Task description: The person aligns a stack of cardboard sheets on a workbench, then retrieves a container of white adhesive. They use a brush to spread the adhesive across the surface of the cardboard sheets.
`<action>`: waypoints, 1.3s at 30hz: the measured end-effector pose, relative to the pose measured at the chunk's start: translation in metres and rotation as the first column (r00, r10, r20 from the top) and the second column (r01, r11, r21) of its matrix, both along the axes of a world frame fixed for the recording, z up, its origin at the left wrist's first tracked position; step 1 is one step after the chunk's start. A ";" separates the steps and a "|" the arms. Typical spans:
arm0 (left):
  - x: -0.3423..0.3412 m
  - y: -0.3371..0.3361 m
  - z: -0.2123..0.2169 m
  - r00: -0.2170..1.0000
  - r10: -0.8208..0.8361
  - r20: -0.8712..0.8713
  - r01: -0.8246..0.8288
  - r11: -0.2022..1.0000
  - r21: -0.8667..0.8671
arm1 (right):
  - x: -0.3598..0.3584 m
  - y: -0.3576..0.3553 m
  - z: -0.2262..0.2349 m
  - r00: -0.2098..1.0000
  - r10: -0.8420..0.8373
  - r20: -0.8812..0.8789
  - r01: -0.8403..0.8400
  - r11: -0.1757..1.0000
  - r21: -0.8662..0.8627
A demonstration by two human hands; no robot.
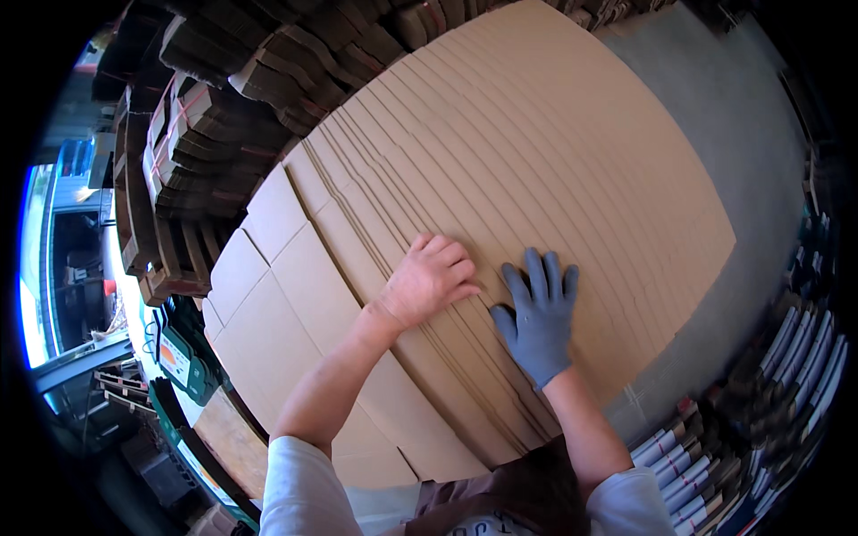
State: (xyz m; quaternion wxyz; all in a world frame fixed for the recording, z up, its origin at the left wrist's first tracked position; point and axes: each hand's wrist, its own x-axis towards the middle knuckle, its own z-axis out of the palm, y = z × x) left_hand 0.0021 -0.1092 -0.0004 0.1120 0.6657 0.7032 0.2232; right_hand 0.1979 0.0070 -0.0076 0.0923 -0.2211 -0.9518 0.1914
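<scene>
A wide fan of brown cardboard sheets (572,152) lies in front of me, their overlapping edges making long parallel lines. My bare left hand (427,281) rests on the middle of the fan. Its fingers are bent and pressed together at the edge of one sheet; the fingertips are partly hidden. To its right, my right hand (539,322) wears a grey glove and lies flat on the sheets with its fingers spread. At the left, a creased flat cardboard piece (308,286) shows fold lines and slots.
Bundled cardboard stacks (210,143) rise at the upper left, near a wooden pallet (165,259). Several grey-white bundles (684,473) lie at the lower right. Grey floor (724,98) shows along the right. Green-and-white packages (186,353) sit at the left.
</scene>
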 end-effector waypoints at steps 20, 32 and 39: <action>-0.004 -0.005 0.000 0.999 -0.022 0.028 0.023 1.000 -0.013 | 0.001 0.002 -0.003 1.000 -0.002 0.010 0.002 1.000 -0.021; -0.005 -0.008 0.002 1.000 -0.018 0.023 0.019 1.000 -0.014 | 0.002 0.003 -0.003 1.000 0.004 0.005 -0.004 1.000 -0.024; -0.004 -0.008 0.001 0.999 -0.010 0.049 0.012 0.999 -0.039 | 0.002 0.004 -0.002 1.000 -0.001 0.023 0.002 1.000 -0.027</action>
